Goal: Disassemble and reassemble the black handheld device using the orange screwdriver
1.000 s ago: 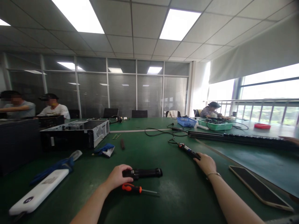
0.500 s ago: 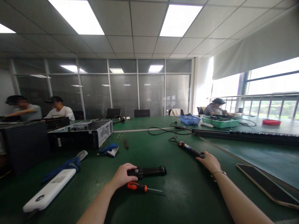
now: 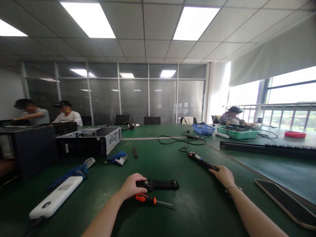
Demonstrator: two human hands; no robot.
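Observation:
My left hand (image 3: 134, 186) is closed around the left end of a black cylindrical tool body (image 3: 161, 184), which lies level just above or on the green tabletop. Directly below it rests a screwdriver (image 3: 146, 199) with an orange and black handle, its shaft pointing right. To the right, my right hand (image 3: 224, 176) grips the near end of a slim black stick (image 3: 202, 161). Coloured parts and wires show at the stick's far end, where a cable joins it. My palm and fingers hide part of what each hand holds.
A white power strip (image 3: 56, 197) and blue gloves (image 3: 118, 157) lie left, before an opened computer case (image 3: 87, 144). Right are a phone-like slab (image 3: 286, 202), a black rail (image 3: 247, 147), a blue basket (image 3: 203, 129) and a green tray (image 3: 238, 134). People sit at both far sides.
The view has turned slightly left, so most things sit a little further right. The black rail has slid right along the table. Both hands keep their holds.

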